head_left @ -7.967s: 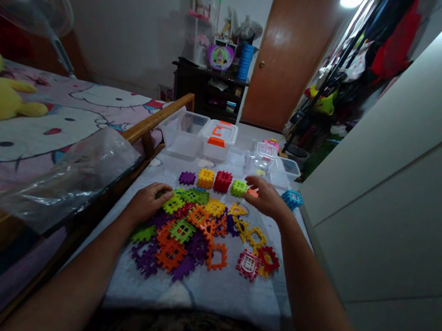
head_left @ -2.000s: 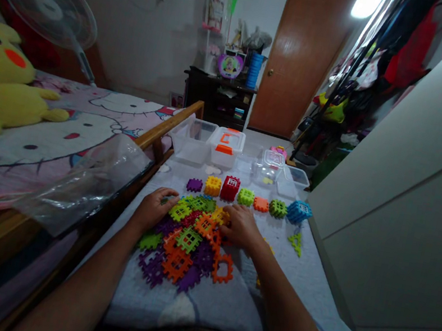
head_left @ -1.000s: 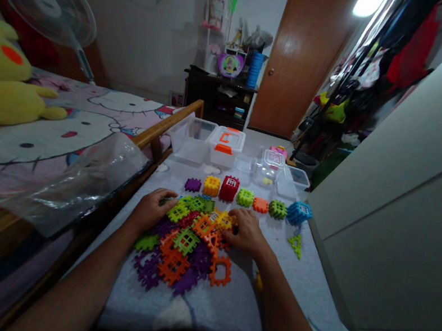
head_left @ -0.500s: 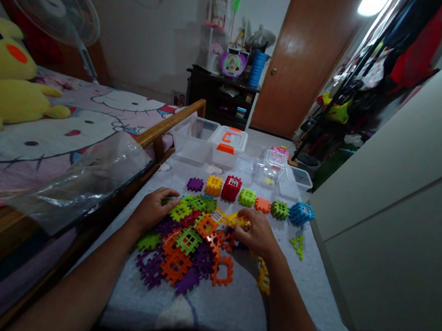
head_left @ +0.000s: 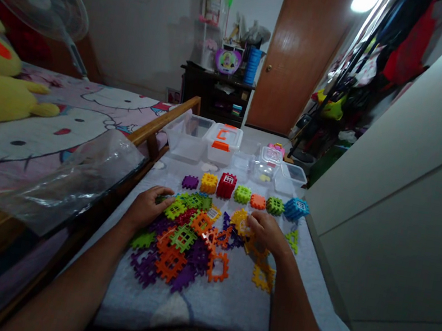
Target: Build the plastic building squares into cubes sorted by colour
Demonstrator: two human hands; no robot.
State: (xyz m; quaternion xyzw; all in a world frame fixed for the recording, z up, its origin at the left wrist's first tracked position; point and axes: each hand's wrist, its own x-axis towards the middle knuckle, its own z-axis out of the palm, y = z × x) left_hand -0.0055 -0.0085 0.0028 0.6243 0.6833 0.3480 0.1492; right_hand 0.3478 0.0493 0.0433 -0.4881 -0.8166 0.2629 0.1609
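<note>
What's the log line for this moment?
left hand: resting on left edge of tile pile | right hand: fingertips on yellow tile | beyond: row of cubes | surface: grey mat

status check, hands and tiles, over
Left hand resting on tile pile. Right hand touching yellow tile. Row of cubes just beyond.
</note>
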